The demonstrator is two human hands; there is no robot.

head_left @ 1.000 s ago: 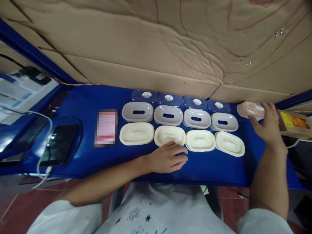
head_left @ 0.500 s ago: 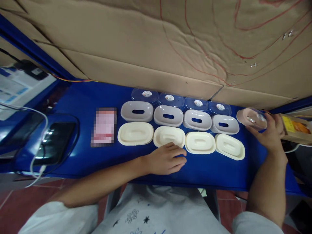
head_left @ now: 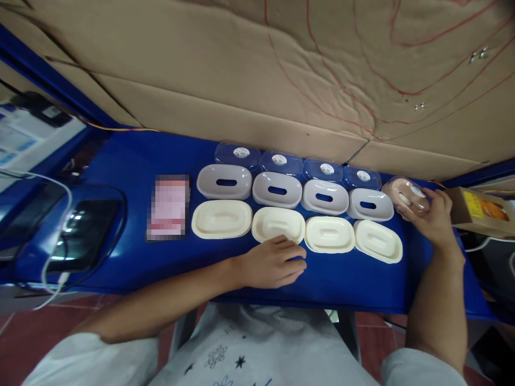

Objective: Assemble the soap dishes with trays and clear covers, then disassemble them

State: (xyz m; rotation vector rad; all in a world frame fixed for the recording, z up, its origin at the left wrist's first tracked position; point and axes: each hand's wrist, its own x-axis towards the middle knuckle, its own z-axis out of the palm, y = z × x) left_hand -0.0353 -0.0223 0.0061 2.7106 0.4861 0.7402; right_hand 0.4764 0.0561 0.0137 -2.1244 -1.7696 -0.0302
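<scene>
Brown paper-like backing w/ red curved lines (head_left: 181, 59) fills the top of the frame, behind a glossy blue tabletop (head_left: 322, 292); red tiled floor (head_left: 366, 343) shows at bottom, either side of a pale grey printed shirt (head_left: 245, 348).

Pinkish-brown oval container w/ clear lid and white round label (head_left: 408, 199) is at mid-right of the frame, gripped at its right end by the R hand (head_left: 434, 217), fingers on the far side, thumb on the near side. Can't tell if it's fully off the tabletop.

L hand (head_left: 273, 262) is palm down nr the front edge, lower ctr, fingers loosely spread & slightly bent, nothing visible in it. It overlaps the lower edge of the 2nd of four cream oval plastic trays (head_left: 221, 220); contact w/ that tray unclear.

Behind the trays: row of four pale grey oval tubs w/ slotted bases (head_left: 205, 185), then four clear oval lids w/ round stickers (head_left: 237, 154) up against the backing.

L of the rows: a flat dark-edged device w/ pixelated pink screen (head_left: 168, 206). Far L: black phone (head_left: 84, 236), white cable (head_left: 68, 198); black adapter (head_left: 42, 109) at upper left. Far R: brown cardboard box w/ yellow label (head_left: 483, 212), just beside the R hand.
</scene>
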